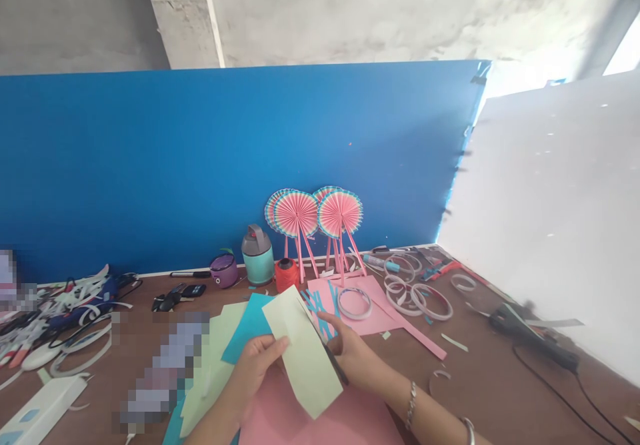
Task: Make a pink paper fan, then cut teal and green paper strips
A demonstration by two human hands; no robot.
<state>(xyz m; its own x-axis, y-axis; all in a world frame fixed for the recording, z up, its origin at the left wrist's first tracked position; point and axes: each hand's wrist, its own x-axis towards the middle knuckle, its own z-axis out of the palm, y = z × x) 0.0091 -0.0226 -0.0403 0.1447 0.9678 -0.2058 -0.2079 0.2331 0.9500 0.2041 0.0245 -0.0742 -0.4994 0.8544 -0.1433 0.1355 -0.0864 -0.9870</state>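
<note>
A pale green paper sheet (305,358) is grasped by the left hand (255,372) and held above a pink card (313,418). A pair of dark-bladed scissors (334,365) is clasped in the right hand (350,353), its blade lying along the sheet's right edge. A teal paper (247,330) and more pale green sheets (210,372) are laid just to the left. Beyond, a paper ring (355,303) rests on a pink sheet (385,312) on the brown table (480,392), and pleated paper fans (320,213) are stood before a blue board (150,165).
</note>
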